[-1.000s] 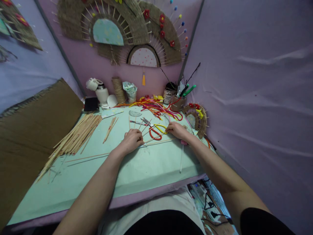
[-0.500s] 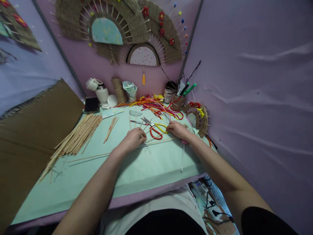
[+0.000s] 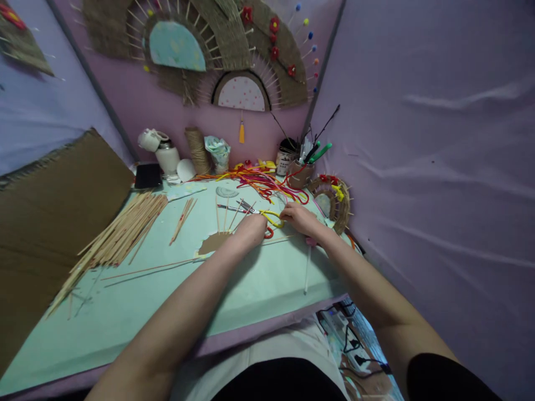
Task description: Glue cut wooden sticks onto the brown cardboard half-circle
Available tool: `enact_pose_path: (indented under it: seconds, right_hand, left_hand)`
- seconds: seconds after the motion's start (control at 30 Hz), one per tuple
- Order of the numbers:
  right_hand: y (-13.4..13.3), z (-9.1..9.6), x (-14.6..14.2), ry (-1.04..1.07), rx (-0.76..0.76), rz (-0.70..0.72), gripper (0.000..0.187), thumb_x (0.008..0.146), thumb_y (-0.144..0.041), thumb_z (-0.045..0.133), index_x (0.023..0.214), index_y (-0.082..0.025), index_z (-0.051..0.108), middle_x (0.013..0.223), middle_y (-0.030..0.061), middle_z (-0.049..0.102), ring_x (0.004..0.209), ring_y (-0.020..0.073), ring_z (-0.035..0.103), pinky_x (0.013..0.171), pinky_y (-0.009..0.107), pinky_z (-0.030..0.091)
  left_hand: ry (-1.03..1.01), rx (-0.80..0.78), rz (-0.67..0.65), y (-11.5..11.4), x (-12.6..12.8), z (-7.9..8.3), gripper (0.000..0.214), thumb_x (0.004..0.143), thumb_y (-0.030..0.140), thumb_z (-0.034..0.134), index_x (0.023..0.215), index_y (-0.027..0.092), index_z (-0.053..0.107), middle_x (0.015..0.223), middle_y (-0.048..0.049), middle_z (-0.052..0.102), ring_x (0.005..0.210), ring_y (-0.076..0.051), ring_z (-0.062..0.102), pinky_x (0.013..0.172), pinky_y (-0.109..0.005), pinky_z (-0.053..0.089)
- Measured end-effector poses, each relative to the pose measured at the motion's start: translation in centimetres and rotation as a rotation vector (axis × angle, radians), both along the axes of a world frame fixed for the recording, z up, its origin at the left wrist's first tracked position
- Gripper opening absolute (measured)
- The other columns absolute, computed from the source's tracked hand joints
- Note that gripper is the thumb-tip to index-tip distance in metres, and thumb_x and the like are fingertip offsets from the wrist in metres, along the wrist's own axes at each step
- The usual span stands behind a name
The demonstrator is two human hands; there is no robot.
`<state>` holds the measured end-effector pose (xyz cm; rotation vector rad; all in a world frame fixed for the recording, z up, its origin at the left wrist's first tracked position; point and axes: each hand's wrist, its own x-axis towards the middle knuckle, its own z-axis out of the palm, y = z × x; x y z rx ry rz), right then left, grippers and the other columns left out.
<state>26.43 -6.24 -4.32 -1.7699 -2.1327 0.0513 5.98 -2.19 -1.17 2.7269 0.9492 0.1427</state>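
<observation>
My left hand [image 3: 251,229] is low over the table, its back toward me, with its fingertips hidden behind it. Partly under its wrist lies a brown cardboard piece [image 3: 212,244], with several thin wooden sticks [image 3: 225,214] fanning out from its far edge. Just to the right, my right hand [image 3: 298,217] has its fingers pinched together; what is between them is too small to make out. Scissors [image 3: 273,218] with yellow and red handles lie between the two hands, partly covered by the left one.
Loose wooden sticks [image 3: 127,231] are heaped at the left beside a large cardboard sheet [image 3: 62,206]. Coloured pipe cleaners [image 3: 267,182], a twine spool [image 3: 197,150] and a pen pot [image 3: 300,174] line the back. A small decorated fan [image 3: 343,209] leans at the right.
My left hand has moved right toward my right hand, uncovering the brown cardboard piece and covering part of the scissors' red handle. My right hand stays about where it was. The view has shifted slightly.
</observation>
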Motion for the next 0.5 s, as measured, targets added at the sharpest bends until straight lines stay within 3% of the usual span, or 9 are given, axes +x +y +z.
enact_pose_path:
  seconds: [0.13, 0.2, 0.27, 0.33, 0.4, 0.5]
  right_hand:
    - [-1.7, 1.9, 0.3, 0.055, 0.086, -0.066, 0.018, 0.089, -0.016, 0.057, 0.100, -0.018, 0.071, 0.101, 0.0096, 0.064, 0.098, 0.0219, 0.058, 0.086, 0.032, 0.044]
    - [-3.7, 2.7, 1.3, 0.102, 0.158, -0.146, 0.026, 0.088, -0.018, 0.059, 0.113, -0.018, 0.065, 0.111, 0.0117, 0.062, 0.100, 0.0225, 0.058, 0.085, 0.033, 0.045]
    - [-6.4, 3.0, 2.7, 0.116, 0.158, -0.280, 0.026, 0.088, -0.023, 0.059, 0.114, -0.017, 0.063, 0.109, 0.0119, 0.063, 0.094, 0.0222, 0.059, 0.082, 0.033, 0.046]
    - [-9.1, 2.5, 3.9, 0.087, 0.024, -0.386, 0.023, 0.086, -0.029, 0.064, 0.105, -0.017, 0.065, 0.099, 0.0108, 0.065, 0.088, 0.0223, 0.060, 0.079, 0.032, 0.046]
    - [-11.3, 1.4, 4.7, 0.068, -0.092, -0.428, 0.031, 0.081, -0.035, 0.070, 0.106, -0.017, 0.066, 0.099, 0.0108, 0.065, 0.089, 0.0229, 0.061, 0.080, 0.032, 0.046]
    - [-12.8, -0.5, 4.8, 0.071, -0.183, -0.474, 0.038, 0.077, -0.038, 0.074, 0.109, -0.017, 0.066, 0.103, 0.0111, 0.063, 0.092, 0.0235, 0.061, 0.082, 0.032, 0.047]
  left_hand:
    - [-0.127, -0.015, 0.063, 0.4, -0.4, -0.2, 0.022, 0.079, 0.015, 0.048, 0.069, 0.020, 0.068, 0.080, -0.0132, 0.071, 0.078, -0.028, 0.065, 0.071, -0.036, 0.041]
    - [-0.201, -0.018, 0.112, 0.8, -1.9, 0.3, 0.027, 0.084, 0.021, 0.044, 0.075, 0.018, 0.069, 0.084, -0.0134, 0.071, 0.079, -0.026, 0.064, 0.071, -0.036, 0.042]
    - [-0.416, -0.061, 0.198, 1.1, -3.8, 0.7, 0.023, 0.084, 0.027, 0.049, 0.077, 0.019, 0.069, 0.083, -0.0094, 0.072, 0.077, -0.023, 0.062, 0.072, -0.032, 0.043]
    - [-0.682, -0.148, 0.307, 1.2, -5.6, 0.9, 0.019, 0.081, 0.032, 0.055, 0.077, 0.019, 0.068, 0.075, -0.0047, 0.069, 0.070, -0.019, 0.060, 0.068, -0.029, 0.043]
    - [-0.894, -0.322, 0.370, 1.3, -6.9, 0.7, 0.021, 0.078, 0.038, 0.060, 0.078, 0.018, 0.067, 0.064, -0.0010, 0.063, 0.061, -0.015, 0.054, 0.061, -0.026, 0.042]
    - [-1.142, -0.542, 0.441, 1.5, -7.8, -0.2, 0.025, 0.073, 0.041, 0.068, 0.080, 0.017, 0.065, 0.064, 0.0005, 0.059, 0.055, -0.011, 0.048, 0.054, -0.023, 0.038]
